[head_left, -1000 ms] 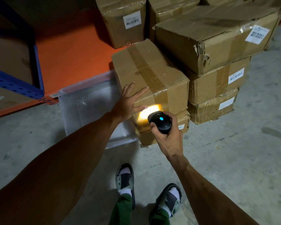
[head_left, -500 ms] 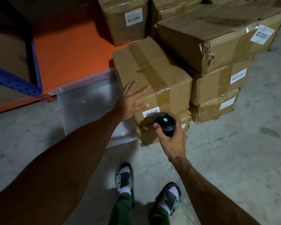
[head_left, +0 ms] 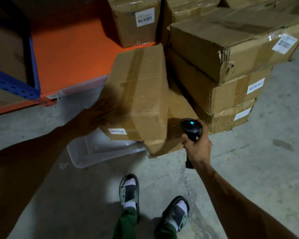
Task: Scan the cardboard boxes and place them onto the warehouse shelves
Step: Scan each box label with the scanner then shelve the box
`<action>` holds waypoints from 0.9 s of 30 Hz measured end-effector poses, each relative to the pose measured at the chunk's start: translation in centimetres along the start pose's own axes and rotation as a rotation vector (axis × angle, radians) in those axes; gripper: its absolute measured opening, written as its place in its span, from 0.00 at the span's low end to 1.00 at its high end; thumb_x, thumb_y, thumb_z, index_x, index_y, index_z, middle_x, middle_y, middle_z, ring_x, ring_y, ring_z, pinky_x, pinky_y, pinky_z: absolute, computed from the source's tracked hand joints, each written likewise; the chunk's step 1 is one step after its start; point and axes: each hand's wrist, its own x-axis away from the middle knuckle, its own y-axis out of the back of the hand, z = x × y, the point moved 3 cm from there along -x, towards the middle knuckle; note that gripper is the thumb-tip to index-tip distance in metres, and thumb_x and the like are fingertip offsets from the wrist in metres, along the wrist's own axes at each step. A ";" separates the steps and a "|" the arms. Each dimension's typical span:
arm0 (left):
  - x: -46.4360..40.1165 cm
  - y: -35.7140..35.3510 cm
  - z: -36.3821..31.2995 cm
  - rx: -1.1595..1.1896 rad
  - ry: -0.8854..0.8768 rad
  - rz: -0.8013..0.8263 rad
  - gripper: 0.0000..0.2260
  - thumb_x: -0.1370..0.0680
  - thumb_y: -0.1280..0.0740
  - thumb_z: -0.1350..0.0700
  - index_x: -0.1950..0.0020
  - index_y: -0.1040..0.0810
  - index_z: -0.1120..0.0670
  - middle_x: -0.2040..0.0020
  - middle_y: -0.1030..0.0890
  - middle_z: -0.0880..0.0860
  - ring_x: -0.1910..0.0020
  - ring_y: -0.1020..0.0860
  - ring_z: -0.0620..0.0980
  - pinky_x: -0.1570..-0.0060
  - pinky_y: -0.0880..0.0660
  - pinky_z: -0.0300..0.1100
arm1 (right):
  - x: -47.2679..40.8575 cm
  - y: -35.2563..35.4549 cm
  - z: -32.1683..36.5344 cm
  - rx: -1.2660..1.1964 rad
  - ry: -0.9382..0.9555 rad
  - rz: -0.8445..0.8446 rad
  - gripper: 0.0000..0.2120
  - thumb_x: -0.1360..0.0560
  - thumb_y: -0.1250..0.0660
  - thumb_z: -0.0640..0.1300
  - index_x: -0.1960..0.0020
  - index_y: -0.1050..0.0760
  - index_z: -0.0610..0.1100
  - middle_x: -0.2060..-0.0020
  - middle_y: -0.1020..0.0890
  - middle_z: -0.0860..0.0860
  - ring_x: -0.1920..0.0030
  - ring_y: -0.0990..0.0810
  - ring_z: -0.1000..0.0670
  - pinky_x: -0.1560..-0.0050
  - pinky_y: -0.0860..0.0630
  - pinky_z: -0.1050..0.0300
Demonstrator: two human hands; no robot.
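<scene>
The taped brown box [head_left: 141,94] is tilted; the left hand [head_left: 97,114] presses it with flat fingers. The right hand [head_left: 198,149] grips the scanner [head_left: 191,129].

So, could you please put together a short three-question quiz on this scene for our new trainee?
1. True or false: the right hand holds the scanner.
2. Which hand rests on the taped box? A) left B) right C) neither
3. Fill in: the clear bin lies partly under the taped ____.

Key: 1 true; 2 A, the left hand lies on the box's left side, though it is blurred; 3 box.
</scene>
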 end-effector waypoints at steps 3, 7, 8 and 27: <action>1.0 -0.2 0.8 0.063 0.185 -0.014 0.29 0.20 0.33 0.58 0.27 0.38 0.31 0.22 0.43 0.38 0.26 0.44 0.39 0.26 0.44 0.47 | -3.6 -0.1 1.0 0.200 0.024 0.022 0.34 0.21 0.27 0.45 0.20 0.39 0.49 0.34 0.21 0.42 0.36 0.22 0.43 0.31 0.25 0.42; 1.1 -0.9 1.4 0.001 -0.025 0.019 0.23 0.17 0.45 0.43 0.21 0.39 0.45 0.20 0.41 0.49 0.20 0.48 0.51 0.24 0.43 0.58 | -8.9 -2.1 2.4 0.553 -0.013 0.098 0.32 0.21 0.29 0.52 0.21 0.40 0.52 0.40 0.18 0.39 0.40 0.19 0.35 0.38 0.21 0.38; 1.2 -1.1 1.8 -0.002 -0.023 0.025 0.26 0.17 0.47 0.40 0.21 0.38 0.49 0.20 0.41 0.51 0.20 0.48 0.52 0.24 0.43 0.58 | -9.8 -2.7 2.4 0.582 -0.030 0.128 0.32 0.21 0.29 0.52 0.22 0.39 0.52 0.40 0.18 0.39 0.40 0.18 0.34 0.39 0.21 0.36; -0.9 -0.8 -1.1 0.946 0.469 -0.398 0.29 0.24 0.27 0.55 0.25 0.34 0.44 0.41 0.21 0.32 0.44 0.24 0.27 0.49 0.31 0.21 | -2.4 -12.0 10.3 -0.010 0.245 0.150 0.30 0.29 0.32 0.68 0.28 0.34 0.75 0.21 0.35 0.56 0.24 0.33 0.46 0.31 0.28 0.32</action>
